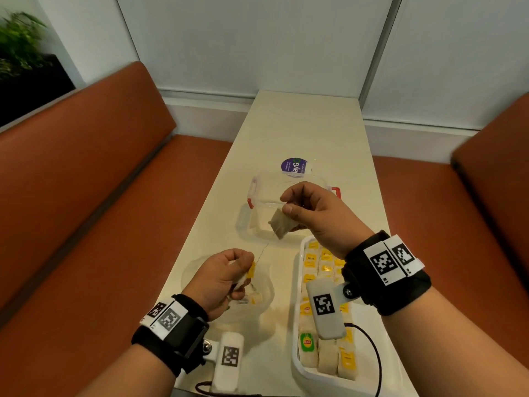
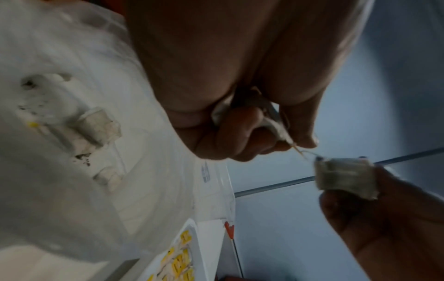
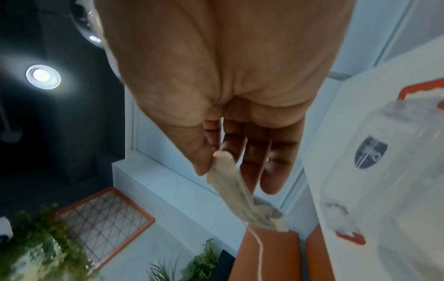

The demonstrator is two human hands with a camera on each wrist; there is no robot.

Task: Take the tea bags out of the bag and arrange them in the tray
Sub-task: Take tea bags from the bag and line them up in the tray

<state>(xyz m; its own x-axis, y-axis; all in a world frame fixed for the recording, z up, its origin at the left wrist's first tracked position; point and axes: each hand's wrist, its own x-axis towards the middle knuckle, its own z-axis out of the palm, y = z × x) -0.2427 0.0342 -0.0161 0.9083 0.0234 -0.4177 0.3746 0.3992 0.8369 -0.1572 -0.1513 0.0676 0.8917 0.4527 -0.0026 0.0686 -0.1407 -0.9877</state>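
Paper tea bag [image 1: 282,224] pinched by right hand [image 1: 317,216]; left hand [image 1: 221,277] grips its tag [image 1: 251,269] (string taut).

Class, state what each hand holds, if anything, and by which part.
Right hand pinches a tea bag by its upper edge. Left hand grips the yellow tag end of its string, plus another tea bag.

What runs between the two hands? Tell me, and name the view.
A thin string spans the gap in the head view. It runs from the tea bag pinched by the right hand to the yellow tag held in the left hand.
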